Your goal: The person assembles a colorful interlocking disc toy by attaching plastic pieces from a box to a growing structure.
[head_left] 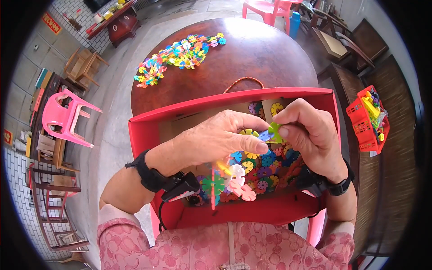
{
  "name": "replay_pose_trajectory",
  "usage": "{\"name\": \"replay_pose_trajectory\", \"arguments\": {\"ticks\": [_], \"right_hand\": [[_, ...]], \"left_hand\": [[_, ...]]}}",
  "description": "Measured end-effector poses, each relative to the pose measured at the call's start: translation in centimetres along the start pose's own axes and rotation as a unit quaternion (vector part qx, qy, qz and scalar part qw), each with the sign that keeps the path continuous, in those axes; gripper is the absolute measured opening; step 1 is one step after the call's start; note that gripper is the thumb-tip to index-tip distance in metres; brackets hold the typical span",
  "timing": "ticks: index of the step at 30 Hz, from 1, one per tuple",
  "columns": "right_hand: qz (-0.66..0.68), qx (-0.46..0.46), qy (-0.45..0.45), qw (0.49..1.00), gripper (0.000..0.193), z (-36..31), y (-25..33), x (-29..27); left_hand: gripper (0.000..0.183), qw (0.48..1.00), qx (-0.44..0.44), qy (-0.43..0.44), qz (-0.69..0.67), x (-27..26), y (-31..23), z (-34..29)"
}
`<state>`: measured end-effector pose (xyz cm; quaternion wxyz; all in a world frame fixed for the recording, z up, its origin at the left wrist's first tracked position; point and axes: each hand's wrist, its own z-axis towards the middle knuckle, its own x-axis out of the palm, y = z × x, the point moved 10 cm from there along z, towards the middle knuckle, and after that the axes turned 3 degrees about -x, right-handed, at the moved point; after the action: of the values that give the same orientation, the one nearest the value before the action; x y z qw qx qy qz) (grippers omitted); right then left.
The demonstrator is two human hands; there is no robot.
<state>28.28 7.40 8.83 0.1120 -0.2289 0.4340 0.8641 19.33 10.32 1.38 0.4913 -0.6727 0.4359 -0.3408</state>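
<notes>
Over a red cardboard box (180, 108), my right hand (315, 139) pinches a green notched plastic disc (275, 132) between thumb and fingers. That disc touches a blue notched disc (265, 135) at the fingertips of my left hand (202, 137). My left thumb and fingers are closed around a string of joined discs, partly hidden by the hand. Below the hand hangs a cluster with a dark green disc (213, 185), a white disc (237, 173) and a pink disc (248, 194). Many loose colourful discs (265, 172) lie inside the box. Both wrists wear black straps with small devices.
Beyond the box, a large construction of joined discs (180, 54) lies on the round brown table (261, 49). An orange-red basket of toys (369, 119) stands at the right. A pink plastic chair (65, 117) is on the left, another pink chair (270, 11) behind the table.
</notes>
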Motion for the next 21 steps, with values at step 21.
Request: {"name": "replay_pose_trajectory", "arguments": {"ticks": [21], "right_hand": [[-0.108,0.037,-0.014,0.993,0.01,-0.5,-0.2,-0.5]], "left_hand": [[0.025,0.918,0.156,-0.23,0.281,-2.5,-2.4,-1.2]]}}
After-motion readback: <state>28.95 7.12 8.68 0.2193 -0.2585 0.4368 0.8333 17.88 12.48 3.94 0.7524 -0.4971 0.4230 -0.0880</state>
